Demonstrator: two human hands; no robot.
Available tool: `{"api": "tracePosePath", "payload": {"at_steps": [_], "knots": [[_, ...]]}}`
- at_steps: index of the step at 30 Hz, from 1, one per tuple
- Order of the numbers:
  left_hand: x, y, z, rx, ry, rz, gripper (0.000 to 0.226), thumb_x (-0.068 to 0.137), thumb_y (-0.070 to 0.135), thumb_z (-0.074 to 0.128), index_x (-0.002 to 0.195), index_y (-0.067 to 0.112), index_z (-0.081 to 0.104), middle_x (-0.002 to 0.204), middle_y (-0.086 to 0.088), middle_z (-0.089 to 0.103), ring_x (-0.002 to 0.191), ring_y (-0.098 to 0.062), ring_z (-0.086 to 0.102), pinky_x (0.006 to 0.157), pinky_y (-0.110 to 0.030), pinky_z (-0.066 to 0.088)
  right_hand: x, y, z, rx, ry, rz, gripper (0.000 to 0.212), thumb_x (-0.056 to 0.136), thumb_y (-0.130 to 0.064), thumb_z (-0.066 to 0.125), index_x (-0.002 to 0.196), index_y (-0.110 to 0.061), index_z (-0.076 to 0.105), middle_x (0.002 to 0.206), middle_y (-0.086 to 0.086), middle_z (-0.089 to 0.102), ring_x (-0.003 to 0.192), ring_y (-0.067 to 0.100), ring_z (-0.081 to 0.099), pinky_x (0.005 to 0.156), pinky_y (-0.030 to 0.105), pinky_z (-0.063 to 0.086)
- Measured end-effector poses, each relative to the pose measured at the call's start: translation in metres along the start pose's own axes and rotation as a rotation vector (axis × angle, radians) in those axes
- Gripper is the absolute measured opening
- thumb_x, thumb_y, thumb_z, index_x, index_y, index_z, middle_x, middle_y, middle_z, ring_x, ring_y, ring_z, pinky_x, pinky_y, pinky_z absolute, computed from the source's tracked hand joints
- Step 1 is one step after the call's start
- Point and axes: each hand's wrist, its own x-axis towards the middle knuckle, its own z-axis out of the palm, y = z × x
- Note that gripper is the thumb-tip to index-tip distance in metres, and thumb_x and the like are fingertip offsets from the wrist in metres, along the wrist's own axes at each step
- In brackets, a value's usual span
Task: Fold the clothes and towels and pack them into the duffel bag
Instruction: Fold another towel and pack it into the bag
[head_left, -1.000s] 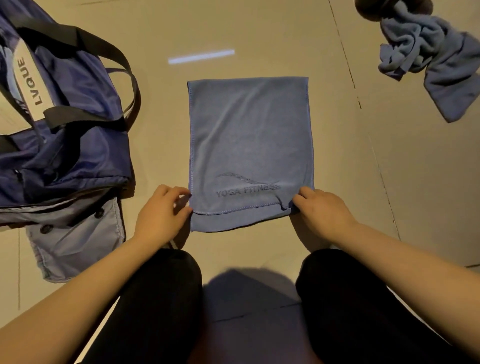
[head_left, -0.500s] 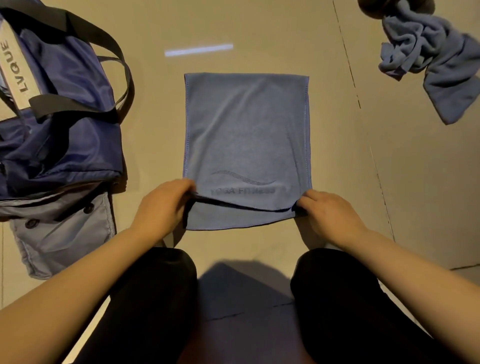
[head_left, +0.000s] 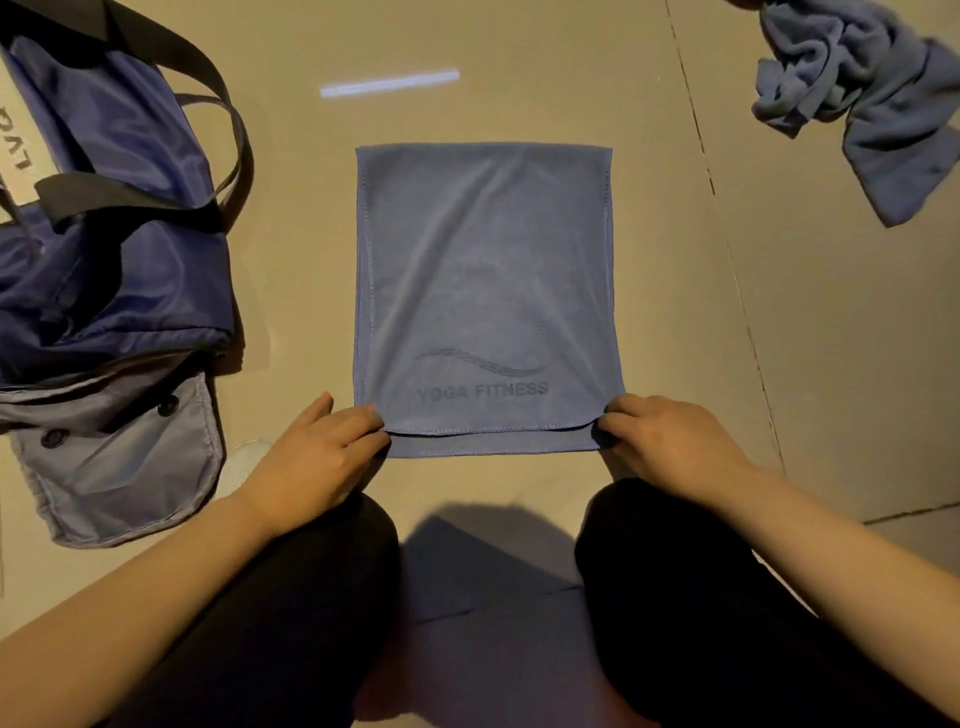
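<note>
Head cam: folded blue "YOGA FITNESS" towel (head_left: 485, 291) flat on floor (head_left: 519, 41), btwn knees. L hand (head_left: 311, 457) pinches near-left corner, R hand (head_left: 670, 447) pinches near-right corner. Navy duffel bag (head_left: 104, 249) at left; crumpled grey-blue cloth (head_left: 872, 98) far right.

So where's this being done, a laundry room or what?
Probably a plain indoor floor, not a fitted laundry room: the person kneels on bare beige tiles, with the duffel bag and the folded blue towel laid directly on them.

You have 1 folded blue towel (head_left: 485, 291), 1 crumpled towel (head_left: 862, 98), 1 navy duffel bag (head_left: 111, 249), 1 grey buttoned garment (head_left: 119, 467) — and 2 hands: left hand (head_left: 311, 460), right hand (head_left: 670, 441).
</note>
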Motion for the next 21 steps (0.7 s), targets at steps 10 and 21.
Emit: {"api": "tracePosePath", "payload": {"at_steps": [10,21], "knots": [[0.007,0.007,-0.004,-0.013,-0.093,-0.188,0.047,0.079,0.054,0.049,0.098,0.017,0.069,0.099,0.001,0.068,0.083,-0.022,0.066,0.083,-0.037,0.041,0.018,-0.007,-0.002,0.137,0.087,0.174,0.015,0.083,-0.010,0.062,0.097,-0.013,0.066,0.094,0.007,0.060,0.077,0.034,0.061,0.053,0.031,0.036],[0.033,-0.008,-0.033,-0.824,0.030,-0.648,0.012,0.074,0.036,0.071,0.084,0.031,0.073,0.087,0.010,0.071,0.080,-0.007,0.063,0.079,-0.029,0.051,0.021,0.010,-0.019,0.572,0.109,0.450,0.016,0.088,-0.019,0.067,0.104,-0.021,0.066,0.095,0.001,0.068,0.083,0.020,0.060,0.072,0.031,0.044]]}}
